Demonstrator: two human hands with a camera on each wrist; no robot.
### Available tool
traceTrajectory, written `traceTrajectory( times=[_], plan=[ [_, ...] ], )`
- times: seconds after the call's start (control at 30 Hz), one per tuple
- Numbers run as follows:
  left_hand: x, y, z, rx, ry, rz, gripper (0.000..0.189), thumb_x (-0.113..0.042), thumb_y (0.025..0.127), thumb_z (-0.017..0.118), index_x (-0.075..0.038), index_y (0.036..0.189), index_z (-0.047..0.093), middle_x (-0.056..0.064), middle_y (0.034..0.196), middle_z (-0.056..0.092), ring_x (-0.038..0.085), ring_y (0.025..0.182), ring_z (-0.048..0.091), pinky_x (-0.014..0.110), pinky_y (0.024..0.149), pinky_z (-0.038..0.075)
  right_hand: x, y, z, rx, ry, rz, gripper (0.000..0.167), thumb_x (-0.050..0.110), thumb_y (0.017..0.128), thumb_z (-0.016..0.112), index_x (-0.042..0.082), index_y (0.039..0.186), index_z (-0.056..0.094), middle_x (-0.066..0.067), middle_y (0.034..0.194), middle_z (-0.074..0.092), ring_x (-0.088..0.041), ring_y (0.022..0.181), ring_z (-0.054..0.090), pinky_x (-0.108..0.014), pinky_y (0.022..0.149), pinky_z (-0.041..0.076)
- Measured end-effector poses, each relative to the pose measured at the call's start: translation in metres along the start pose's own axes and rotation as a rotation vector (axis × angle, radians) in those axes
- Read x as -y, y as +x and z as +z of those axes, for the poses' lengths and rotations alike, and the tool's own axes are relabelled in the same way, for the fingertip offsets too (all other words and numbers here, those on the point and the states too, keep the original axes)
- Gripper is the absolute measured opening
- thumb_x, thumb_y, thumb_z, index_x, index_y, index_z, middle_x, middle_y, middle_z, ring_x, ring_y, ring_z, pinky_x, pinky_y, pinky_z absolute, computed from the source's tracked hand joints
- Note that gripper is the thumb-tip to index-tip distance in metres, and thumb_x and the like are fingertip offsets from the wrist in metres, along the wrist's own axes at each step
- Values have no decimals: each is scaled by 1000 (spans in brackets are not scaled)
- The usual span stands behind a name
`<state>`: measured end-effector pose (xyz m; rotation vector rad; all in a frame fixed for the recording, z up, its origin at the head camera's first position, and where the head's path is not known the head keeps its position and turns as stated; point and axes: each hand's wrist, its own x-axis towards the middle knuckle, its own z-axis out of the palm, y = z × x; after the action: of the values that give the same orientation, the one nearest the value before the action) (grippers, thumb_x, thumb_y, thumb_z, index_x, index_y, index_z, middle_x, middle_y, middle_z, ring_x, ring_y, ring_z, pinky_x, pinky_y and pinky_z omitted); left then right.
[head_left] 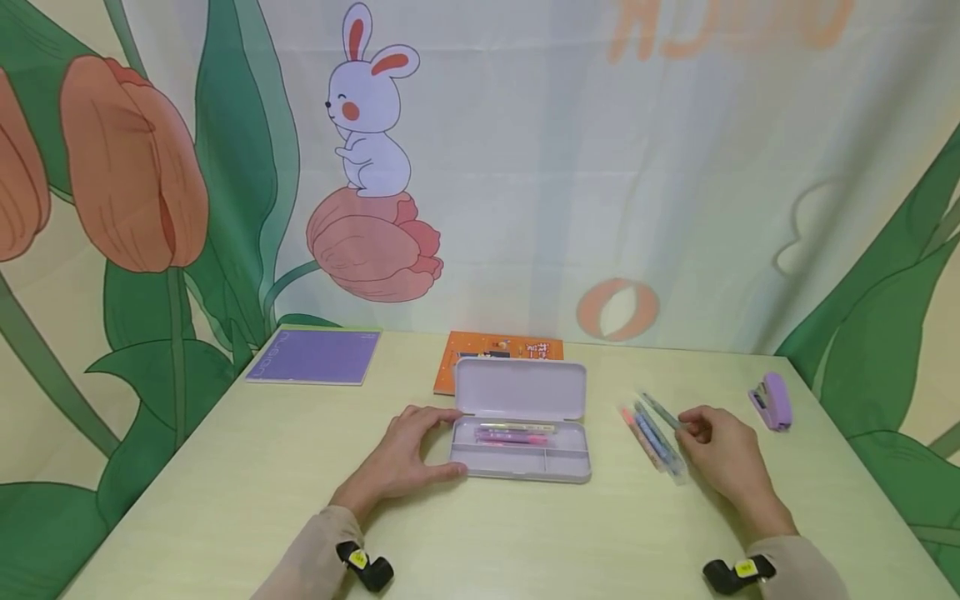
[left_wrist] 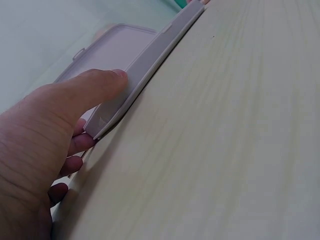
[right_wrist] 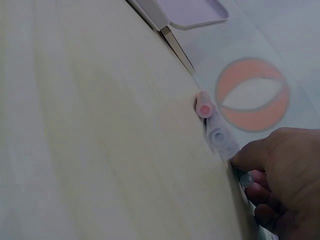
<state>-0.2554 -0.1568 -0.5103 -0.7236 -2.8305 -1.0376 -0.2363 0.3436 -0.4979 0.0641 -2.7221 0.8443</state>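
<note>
A pale lilac pencil case (head_left: 520, 476) stands with its lid (head_left: 521, 390) raised. Several pens (head_left: 513, 437) lie in its rear compartment. At its left end my left hand (head_left: 405, 450) grips the case, thumb along the front wall (left_wrist: 131, 87) and fingers round the corner. To the right of the case, my right hand (head_left: 723, 450) pinches a slim greenish-grey pen (head_left: 660, 409) between thumb and fingers; in the right wrist view only the pen's end (right_wrist: 247, 180) shows. Beside it on the table lie an orange-pink pen (head_left: 642, 439) and a blue pen (head_left: 656, 432).
An orange booklet (head_left: 444, 375) lies partly hidden behind the pencil case. A purple notebook (head_left: 315, 357) is at the back left of the table (head_left: 555, 533). On the far right stands a purple stapler (head_left: 772, 402). A printed curtain hangs behind the table.
</note>
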Motion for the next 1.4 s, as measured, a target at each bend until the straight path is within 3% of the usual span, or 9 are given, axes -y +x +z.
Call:
traceTrajectory(
  times=[0.27, 0.53, 0.73, 0.93, 1.13, 1.4],
  plan=[
    [0, 1, 2, -4, -12, 18, 85, -62, 85, 90, -25, 157, 62, -3, 156, 65, 21, 138, 52, 54, 119, 41, 5, 1, -5, -116, -9, -16, 20, 8, 102, 76, -2, 119, 78, -13, 99, 70, -25, 87, 63, -31, 70, 49],
    [2, -2, -3, -16, -5, 10, 85, -61, 85, 91, -25, 157, 63, -3, 156, 65, 22, 139, 53, 54, 120, 40, 60, 10, -11, -200, 134, -143, 20, 12, 103, 79, 9, 123, 80, -8, 105, 71, -14, 90, 62, -16, 73, 45],
    [1, -1, -3, -12, -13, 3, 85, -60, 85, 92, -26, 157, 63, -3, 157, 64, 22, 140, 52, 55, 121, 40, 98, 12, -2, -131, 218, -243, 21, 7, 103, 80, 14, 123, 81, -2, 103, 70, -11, 88, 60, -19, 71, 46],
    [0, -1, -4, -10, -20, 4, 84, -59, 85, 92, -24, 156, 63, -3, 157, 64, 23, 141, 52, 55, 122, 39, 122, 17, 20, -27, 216, -292, 23, 5, 101, 80, 16, 122, 83, 2, 102, 69, -14, 89, 60, -26, 72, 48],
    [1, -1, -3, -14, -17, 8, 84, -57, 84, 93, -24, 156, 64, -2, 157, 64, 23, 141, 53, 55, 123, 39, 137, 20, 43, 47, 217, -330, 23, 5, 100, 81, 16, 120, 85, 2, 102, 70, -16, 89, 62, -27, 72, 49],
    [2, 0, -1, -4, -15, 9, 84, -56, 84, 93, -23, 155, 64, -2, 156, 65, 22, 139, 53, 54, 122, 40, 147, 21, 64, 86, 252, -352, 25, 0, 97, 84, 13, 118, 85, 1, 105, 71, -16, 93, 66, -30, 75, 55]
  ],
)
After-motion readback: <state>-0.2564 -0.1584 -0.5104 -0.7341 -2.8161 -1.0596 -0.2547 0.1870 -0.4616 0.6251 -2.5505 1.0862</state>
